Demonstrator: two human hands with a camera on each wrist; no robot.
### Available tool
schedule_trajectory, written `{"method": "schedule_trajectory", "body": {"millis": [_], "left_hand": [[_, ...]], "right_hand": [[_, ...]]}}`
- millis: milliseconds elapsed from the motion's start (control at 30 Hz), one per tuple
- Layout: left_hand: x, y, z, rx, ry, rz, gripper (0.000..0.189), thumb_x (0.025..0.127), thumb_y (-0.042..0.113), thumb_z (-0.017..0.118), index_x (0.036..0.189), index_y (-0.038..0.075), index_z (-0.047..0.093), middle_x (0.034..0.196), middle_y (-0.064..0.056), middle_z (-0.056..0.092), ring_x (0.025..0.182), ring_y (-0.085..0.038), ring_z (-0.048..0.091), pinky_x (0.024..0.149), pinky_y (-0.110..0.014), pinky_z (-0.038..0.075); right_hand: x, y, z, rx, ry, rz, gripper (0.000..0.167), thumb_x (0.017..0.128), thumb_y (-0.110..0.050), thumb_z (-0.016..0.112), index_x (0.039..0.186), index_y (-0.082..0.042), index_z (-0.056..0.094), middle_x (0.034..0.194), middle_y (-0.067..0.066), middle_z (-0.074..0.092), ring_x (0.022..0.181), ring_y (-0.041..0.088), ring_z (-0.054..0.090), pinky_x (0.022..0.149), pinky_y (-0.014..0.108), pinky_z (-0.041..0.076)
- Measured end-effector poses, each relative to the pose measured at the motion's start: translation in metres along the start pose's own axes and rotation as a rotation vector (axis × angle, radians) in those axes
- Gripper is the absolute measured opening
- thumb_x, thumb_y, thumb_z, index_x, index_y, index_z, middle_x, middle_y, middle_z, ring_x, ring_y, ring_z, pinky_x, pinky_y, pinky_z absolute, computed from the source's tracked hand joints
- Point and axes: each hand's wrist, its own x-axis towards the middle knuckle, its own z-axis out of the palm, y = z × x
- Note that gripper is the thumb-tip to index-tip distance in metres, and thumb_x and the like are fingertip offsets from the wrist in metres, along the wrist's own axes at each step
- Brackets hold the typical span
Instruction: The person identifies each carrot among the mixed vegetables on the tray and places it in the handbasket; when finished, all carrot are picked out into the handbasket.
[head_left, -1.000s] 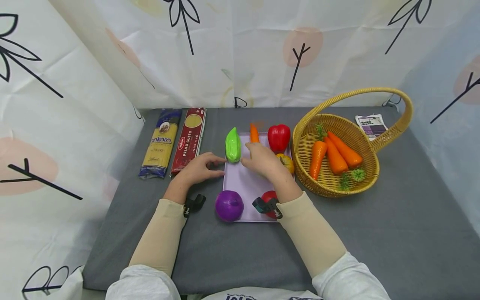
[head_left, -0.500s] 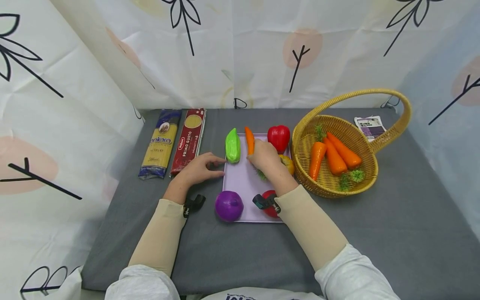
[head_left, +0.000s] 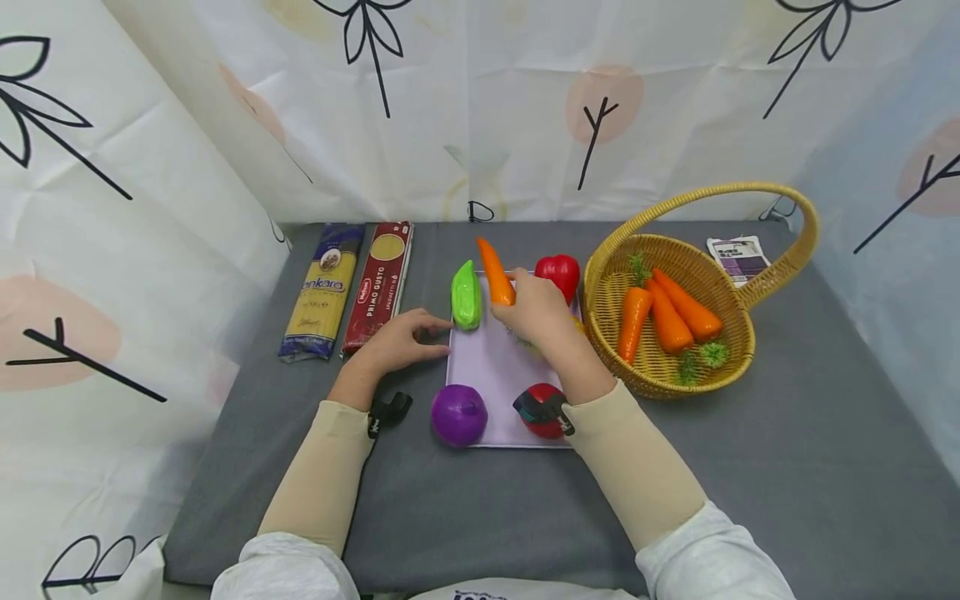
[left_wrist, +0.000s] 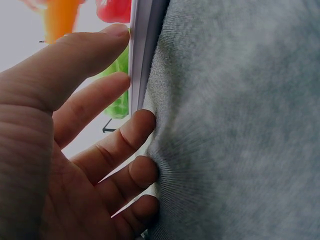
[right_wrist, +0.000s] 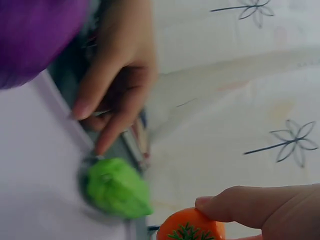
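My right hand (head_left: 543, 321) grips a toy carrot (head_left: 495, 271) over the back of the lilac tray (head_left: 498, 371), the tip pointing away and left. In the right wrist view, thumb and fingers pinch the carrot's (right_wrist: 190, 225) thick end beside its green top. My left hand (head_left: 405, 342) holds nothing; its thumb and index fingertips touch the tray's left rim (left_wrist: 140, 55), the fingers loosely bent. A green pointed toy vegetable (head_left: 467, 296) lies at the tray's back left, close to that hand. The red bell pepper (head_left: 558, 275) sits at the back right, partly behind my right hand.
A purple ball-shaped vegetable (head_left: 459, 415) and a red round one (head_left: 543, 429) sit at the tray's front corners. The wicker basket (head_left: 675, 385) on the right holds several carrots. Two pasta packs (head_left: 321, 292) lie left, a small printed packet (head_left: 738, 257) behind the basket.
My right hand has taken hold of the carrot in the tray and raised it, its tip swinging left. My left hand stays at the tray's edge.
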Motion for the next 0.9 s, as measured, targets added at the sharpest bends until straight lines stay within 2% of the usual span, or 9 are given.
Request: {"method": "schedule_trajectory", "body": {"millis": [167,433,567,700,833,900], "left_hand": [[0.000,0.000,0.000,0.008,-0.002,-0.013,0.046,0.089,0.035,0.082,0.131,0.020,0.072,0.110,-0.004,0.062,0.098,-0.024,0.056,0.086,-0.040,0.049],[0.000,-0.001,0.001,-0.001,-0.002,-0.005,0.047,0.089,0.035,0.082,0.132,0.020,0.072,0.110,-0.003,0.062,0.098,-0.023,0.055,0.085,-0.040,0.048],[0.001,-0.002,0.000,-0.004,-0.007,0.002,0.047,0.089,0.035,0.082,0.132,0.019,0.072,0.110,-0.003,0.061,0.097,-0.023,0.055,0.084,-0.040,0.047],[0.000,-0.002,0.000,-0.007,-0.006,0.003,0.047,0.088,0.034,0.083,0.132,0.019,0.072,0.110,-0.003,0.062,0.099,-0.022,0.056,0.085,-0.040,0.047],[0.000,-0.002,0.000,-0.016,-0.005,0.006,0.047,0.088,0.034,0.083,0.132,0.019,0.072,0.111,-0.003,0.062,0.100,-0.022,0.056,0.087,-0.041,0.048],[-0.001,-0.002,0.000,-0.019,-0.007,0.005,0.048,0.088,0.034,0.083,0.132,0.019,0.072,0.111,-0.003,0.062,0.101,-0.023,0.056,0.088,-0.042,0.048]], "right_hand": [[-0.022,-0.010,-0.023,0.093,0.031,-0.028,0.061,0.094,-0.033,0.073,0.147,-0.011,0.051,0.114,0.012,0.068,0.095,0.027,0.065,0.082,0.042,0.053],[-0.061,-0.015,-0.052,0.194,0.138,-0.068,0.059,0.090,-0.036,0.077,0.143,-0.020,0.056,0.118,0.005,0.068,0.096,0.022,0.065,0.078,0.042,0.053],[-0.080,-0.008,-0.063,0.258,0.210,-0.097,0.055,0.090,-0.031,0.077,0.140,-0.019,0.059,0.119,0.005,0.067,0.095,0.022,0.064,0.076,0.041,0.055],[-0.100,0.002,-0.077,0.297,0.253,-0.106,0.054,0.090,-0.029,0.079,0.139,-0.017,0.060,0.122,0.006,0.066,0.101,0.024,0.064,0.078,0.043,0.058],[-0.119,0.015,-0.095,0.254,0.251,-0.084,0.055,0.092,-0.031,0.079,0.141,-0.016,0.059,0.127,0.008,0.064,0.108,0.027,0.065,0.081,0.046,0.058],[-0.127,0.022,-0.104,0.230,0.251,-0.079,0.057,0.092,-0.032,0.079,0.142,-0.015,0.058,0.130,0.009,0.063,0.109,0.029,0.064,0.079,0.040,0.059]]}}
